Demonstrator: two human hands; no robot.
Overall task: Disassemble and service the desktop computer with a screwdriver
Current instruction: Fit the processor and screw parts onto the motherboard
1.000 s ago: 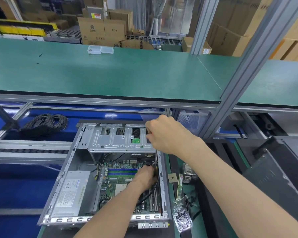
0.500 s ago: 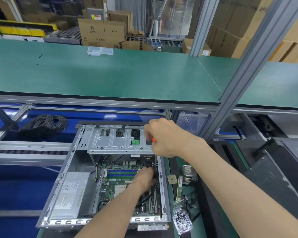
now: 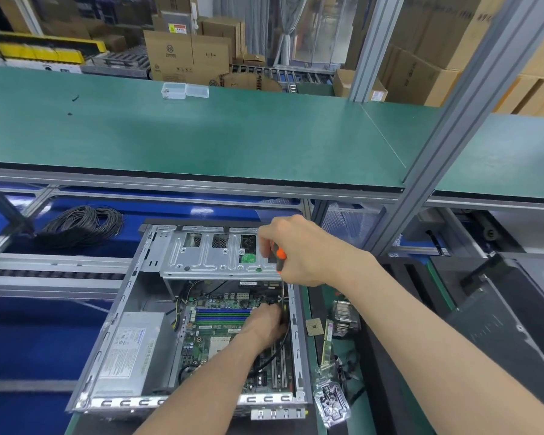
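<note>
— where's the case (image 3: 117, 312)?
— lying open on the lower surface (image 3: 336, 416), near its front edge, under the green shelf (image 3: 201, 136). board (image 3: 220, 312) exposed inside, psu (image 3: 129, 350) along the left wall, drive cage (image 3: 214, 259) at the far end.
— right hand (image 3: 308, 252)?
— above the case's far right corner, fingers curled tight round the screwdriver (image 3: 279, 259). orange and black handle, shaft pointing down along the right wall toward the board.
— left hand (image 3: 264, 324)?
— down inside the case, over the board's far right part, beside the shaft tip. fingers bent against a black cable (image 3: 280, 350); can't tell whether gripping it or only pressing.
— anything loose on the surface?
— right of the case: a chip (image 3: 314, 327), a ram stick (image 3: 327, 343) on edge, a heatsink (image 3: 346, 318) behind them, a small bag (image 3: 332, 400) nearer the front edge.
— further off?
— coil of black wire (image 3: 82, 226) on the blue belt (image 3: 29, 340) left of the case. two clear boxes (image 3: 184, 90) at the shelf's far edge.
</note>
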